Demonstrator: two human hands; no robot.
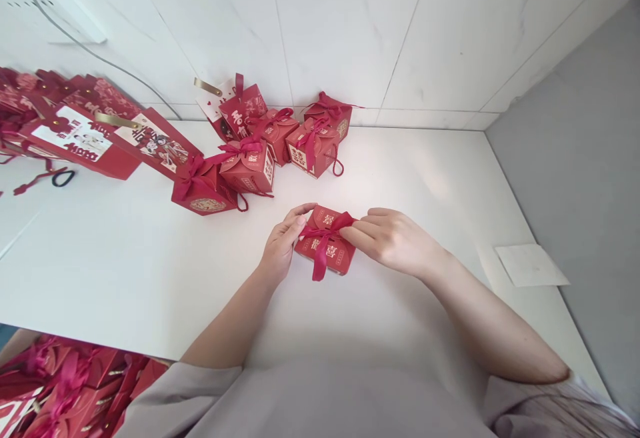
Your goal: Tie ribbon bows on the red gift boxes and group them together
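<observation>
A small red gift box [336,259] with white lettering sits on the white table in front of me. A dark pink ribbon [320,267] is tied in a bow across its top, one tail hanging over the near side. My left hand [284,241] closes on the box's left edge, thumb beside the ribbon and fingers along the side. At the right side, my right hand [393,239] pinches the ribbon's right loop, its fingers curled; the fingertips are partly hidden.
Several ribboned red boxes [249,170] stand beyond my hands, before the tiled wall [345,31]. Red gift bags [160,141] lean at left, near a black hair tie [63,177]. A container of red boxes [95,385] is lower left; white paper [531,265] lies right.
</observation>
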